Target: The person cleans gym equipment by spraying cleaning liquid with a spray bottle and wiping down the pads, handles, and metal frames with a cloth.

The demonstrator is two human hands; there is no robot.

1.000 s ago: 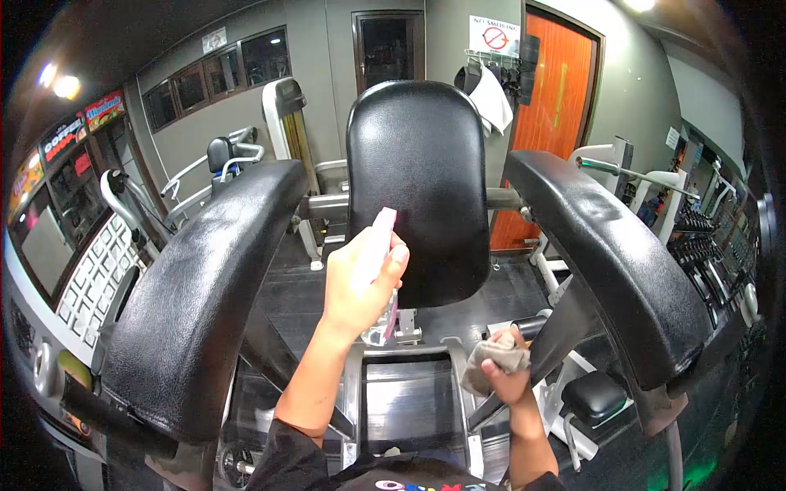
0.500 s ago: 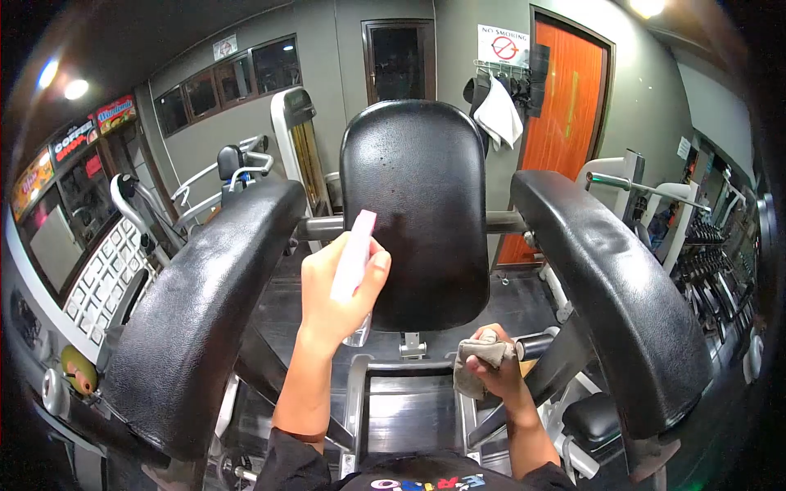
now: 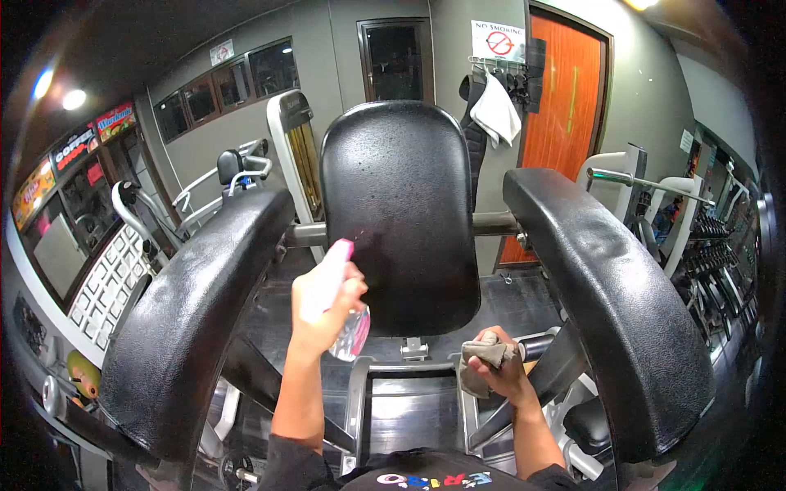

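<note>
Two things fill your hands: a trigger spray bottle (image 3: 350, 334) and a gray-brown cloth (image 3: 485, 352). Your left hand (image 3: 322, 309) is wrapped around the bottle's neck, its pink nozzle pointing up and forward, in front of the lower left part of the black back pad (image 3: 401, 188). The bottle's clear body with pink markings hangs tilted below your fingers; they hide the trigger, and you can't make out how much liquid is inside. The pale sprayer head is washed out by glare. Small droplets dot the upper back pad. Your right hand (image 3: 509, 372) clutches the bunched cloth, covering part of it, near the metal frame at the pad's lower right. You stand between the left arm pad (image 3: 196, 303) and the right arm pad (image 3: 606, 286). Behind, a white towel (image 3: 496, 113) hangs from hooks, partly covering dark items too crowded to identify. The dumbbell rack (image 3: 714, 233) on the far right fades into dim, distorted edges.
</note>
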